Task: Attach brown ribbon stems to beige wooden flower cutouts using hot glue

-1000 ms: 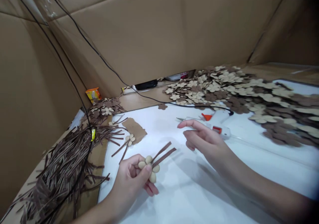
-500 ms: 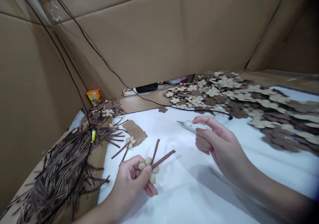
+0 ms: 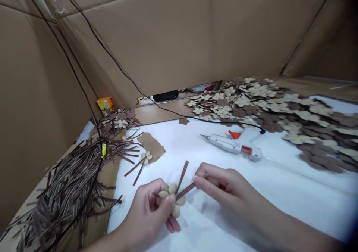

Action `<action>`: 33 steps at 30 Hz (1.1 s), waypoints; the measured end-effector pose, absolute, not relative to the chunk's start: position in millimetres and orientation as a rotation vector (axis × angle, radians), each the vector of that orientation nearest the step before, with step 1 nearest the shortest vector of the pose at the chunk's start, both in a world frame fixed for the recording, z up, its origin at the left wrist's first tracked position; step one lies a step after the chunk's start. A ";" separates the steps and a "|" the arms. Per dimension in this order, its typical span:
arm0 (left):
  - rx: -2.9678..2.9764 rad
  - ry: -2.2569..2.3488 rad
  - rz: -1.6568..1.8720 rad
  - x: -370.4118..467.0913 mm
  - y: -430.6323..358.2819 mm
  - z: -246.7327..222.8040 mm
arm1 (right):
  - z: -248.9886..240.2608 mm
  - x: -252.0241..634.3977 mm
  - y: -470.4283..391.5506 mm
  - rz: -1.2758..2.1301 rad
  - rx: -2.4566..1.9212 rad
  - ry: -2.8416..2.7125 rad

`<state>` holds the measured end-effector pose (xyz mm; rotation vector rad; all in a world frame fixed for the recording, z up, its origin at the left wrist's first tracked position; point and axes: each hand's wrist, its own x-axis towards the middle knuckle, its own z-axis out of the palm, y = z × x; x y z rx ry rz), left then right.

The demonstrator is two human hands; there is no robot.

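Observation:
Pinched in my left hand [image 3: 156, 207] is a beige fabric flower [image 3: 180, 201], my thumb pressed on its middle. Two brown checked ribbon ends stick out from it. My right hand [image 3: 223, 184] grips the end of one ribbon [image 3: 186, 190] between thumb and fingertips; the other ribbon end [image 3: 183, 173] points up freely. Beyond my right hand a white hot glue gun [image 3: 223, 142] with an orange trigger lies on its side on the white board [image 3: 179, 143], a clear glue stick in its back end.
At left spreads a heap of brown ribbon strips [image 3: 69, 181]. A finished-looking beige flower with ribbon tails [image 3: 146, 157] lies by a brown cardboard scrap [image 3: 152, 147]. Beige and brown flower cut-outs [image 3: 251, 102] pile up at back right. A black cord [image 3: 179, 115] crosses the back; cardboard walls [image 3: 156, 46] surround.
The glue gun, held in my right hand before, now lies on the board. My right hand has come down and left and taken hold of a ribbon end. My left hand still holds the flower.

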<state>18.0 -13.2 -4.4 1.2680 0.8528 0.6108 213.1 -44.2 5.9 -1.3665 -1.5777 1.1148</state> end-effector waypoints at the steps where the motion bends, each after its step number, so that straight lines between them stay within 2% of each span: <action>1: 1.250 0.860 0.599 18.4 -13.4 -4.2 | 6.3 213.2 -44.5 1.118 -1.350 -1.566; 10: 1.193 0.863 0.551 15.5 -10.0 -6.8 | 7.0 213.9 -40.2 1.349 -1.261 -1.384; 33: 1.099 0.833 0.587 22.1 -3.1 -12.2 | 4.2 224.5 -32.7 1.264 -1.381 -1.464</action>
